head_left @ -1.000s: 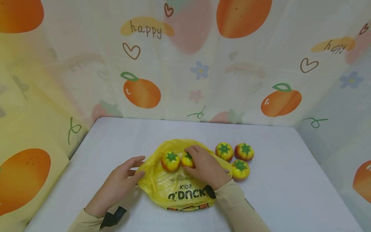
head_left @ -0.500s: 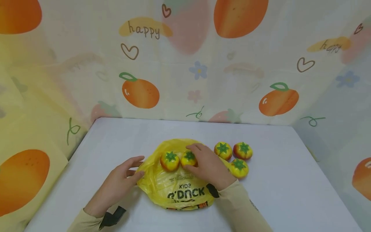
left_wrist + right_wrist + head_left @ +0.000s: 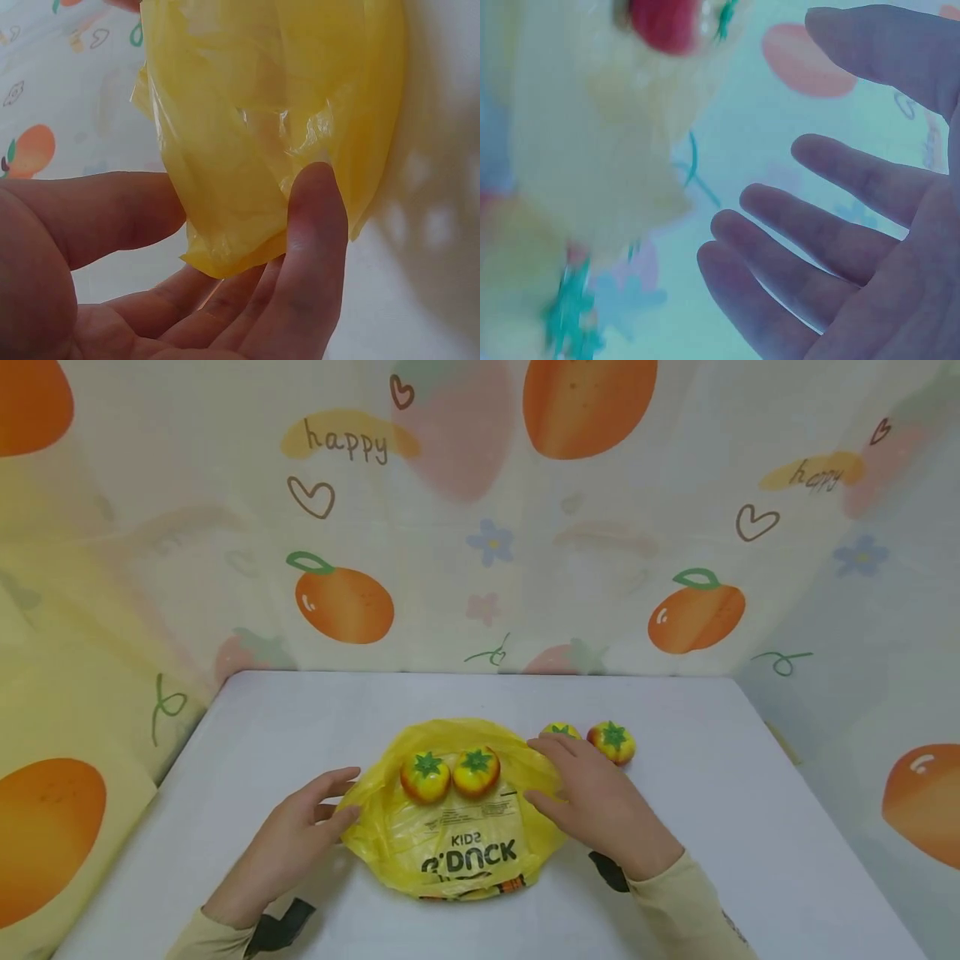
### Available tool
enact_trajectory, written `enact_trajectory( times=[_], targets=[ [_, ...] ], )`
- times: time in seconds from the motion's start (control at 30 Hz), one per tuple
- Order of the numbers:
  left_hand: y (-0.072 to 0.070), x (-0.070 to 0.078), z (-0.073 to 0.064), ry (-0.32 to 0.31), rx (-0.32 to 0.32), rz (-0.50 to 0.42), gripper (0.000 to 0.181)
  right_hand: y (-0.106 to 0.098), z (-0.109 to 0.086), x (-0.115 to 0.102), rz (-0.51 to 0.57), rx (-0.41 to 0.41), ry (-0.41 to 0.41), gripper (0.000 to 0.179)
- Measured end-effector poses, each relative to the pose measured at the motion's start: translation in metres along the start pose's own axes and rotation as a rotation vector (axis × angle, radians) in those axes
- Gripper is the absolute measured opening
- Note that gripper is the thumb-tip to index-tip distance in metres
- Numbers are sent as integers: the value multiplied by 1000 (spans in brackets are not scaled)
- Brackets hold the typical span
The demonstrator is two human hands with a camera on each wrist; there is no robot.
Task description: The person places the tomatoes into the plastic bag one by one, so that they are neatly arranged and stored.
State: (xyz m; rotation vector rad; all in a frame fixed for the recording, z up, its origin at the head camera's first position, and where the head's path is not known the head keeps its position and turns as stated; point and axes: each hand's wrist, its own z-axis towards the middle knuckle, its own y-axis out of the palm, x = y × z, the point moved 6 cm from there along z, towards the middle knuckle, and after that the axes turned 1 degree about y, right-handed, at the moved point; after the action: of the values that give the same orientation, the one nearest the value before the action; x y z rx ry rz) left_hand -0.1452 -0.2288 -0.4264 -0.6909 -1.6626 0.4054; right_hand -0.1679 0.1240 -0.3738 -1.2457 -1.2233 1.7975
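A yellow plastic bag (image 3: 480,827) with black lettering lies spread on the table. On it sit two round yellow-red toy fruits, persimmon-like with green star-shaped tops, a left one (image 3: 425,777) and a right one (image 3: 476,772). My left hand (image 3: 288,843) holds the bag's left edge between thumb and fingers, as the left wrist view shows. My right hand (image 3: 600,797) hovers at the bag's right side with spread fingers and nothing in them. Behind it, another toy fruit (image 3: 561,728) is partly covered; one more (image 3: 612,742) shows whole.
The white table (image 3: 750,827) reaches back to a fruit-printed curtain (image 3: 450,543), which also hangs at both sides. A black strap (image 3: 281,927) sits at the left wrist and another (image 3: 609,871) at the right.
My right hand has let go of the right toy fruit on the bag and moved right toward the loose fruits, now hiding one. The left hand stays at the bag's edge.
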Motion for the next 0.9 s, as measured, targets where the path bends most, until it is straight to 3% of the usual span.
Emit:
enact_trajectory(
  times=[0.2,0.4,0.9],
  targets=[
    [-2,-1,0,-1,-2,-1,61,-13,-20,30,-8,29,57,59],
    [-1,-1,1,5,-8,-8,62,-13,-36,58,-28,45,95,61],
    [0,-1,1,14,-2,-7,61,3,-42,76,-47,43,130,72]
  ],
)
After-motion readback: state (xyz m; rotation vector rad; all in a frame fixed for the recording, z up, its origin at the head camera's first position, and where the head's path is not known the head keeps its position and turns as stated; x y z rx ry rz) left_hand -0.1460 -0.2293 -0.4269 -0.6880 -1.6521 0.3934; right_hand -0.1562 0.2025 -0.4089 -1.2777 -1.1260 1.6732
